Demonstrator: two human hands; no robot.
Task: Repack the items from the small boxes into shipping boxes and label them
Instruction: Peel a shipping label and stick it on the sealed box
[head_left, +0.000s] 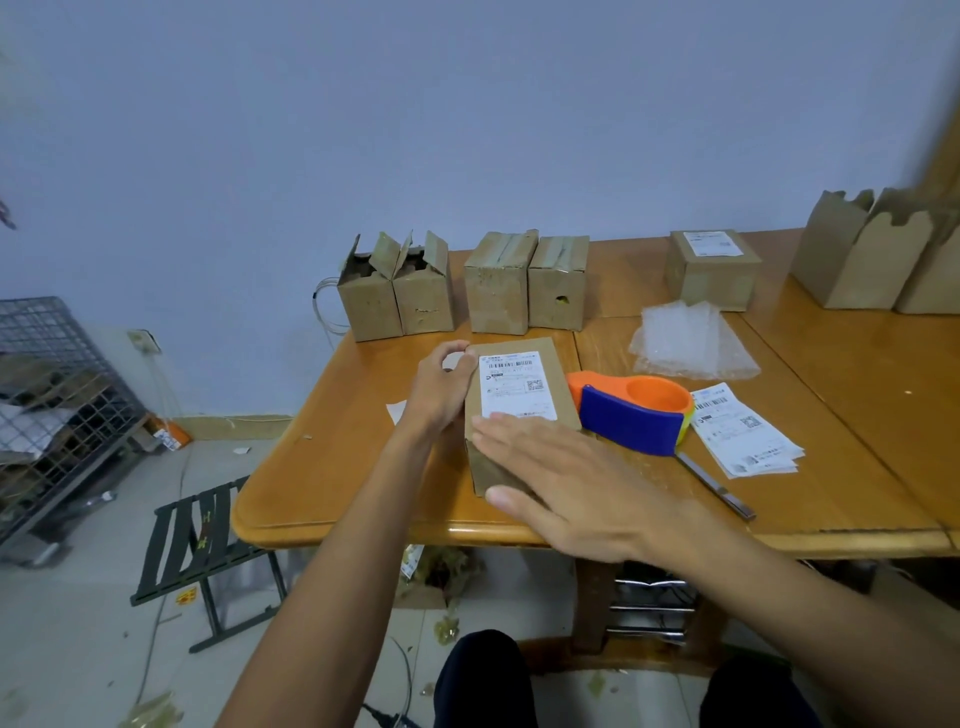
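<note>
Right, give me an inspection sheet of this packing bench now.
Surface: wooden table, crowded along its back edge.
Job's things: box with label under both hands; four small boxes behind, two open, two taped; second labelled box back right; spare labels.
Clutter: tape dispenser, bubble wrap, blade.
Hands: left hand grips the box's left edge; right hand flat on its near end.
Cables: wire loop behind the table's left corner.
Surroundings: wire crate, folding stool, littered floor.

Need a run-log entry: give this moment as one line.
step: labelling | left hand: holds shipping box | right hand: flat on label | tape dispenser: idle
</note>
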